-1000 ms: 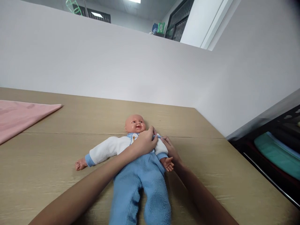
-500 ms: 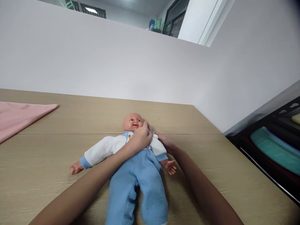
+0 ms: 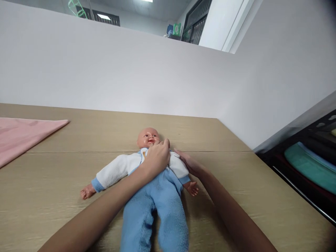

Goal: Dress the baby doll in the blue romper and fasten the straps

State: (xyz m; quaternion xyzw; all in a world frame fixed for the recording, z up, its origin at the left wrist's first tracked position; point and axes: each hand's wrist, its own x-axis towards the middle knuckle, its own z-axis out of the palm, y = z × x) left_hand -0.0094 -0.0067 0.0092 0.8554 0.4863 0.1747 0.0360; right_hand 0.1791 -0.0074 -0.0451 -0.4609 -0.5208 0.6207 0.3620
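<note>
A baby doll lies on its back on the wooden table, head away from me, in a white fleece top and blue fleece trousers. My left hand rests on the doll's chest just under its chin, fingers curled and pinching the collar of the top. My right hand lies against the doll's shoulder on the right, fingers pressed to the white sleeve; its fingertips are hidden behind my left hand.
A pink cloth lies flat at the table's far left. A white partition wall stands behind the table. At the right, a dark rack holds folded teal fabric.
My left hand has crept up from the doll's chest to its collar under the chin. The doll has shifted slightly left, and its arm on the right sits lower.
</note>
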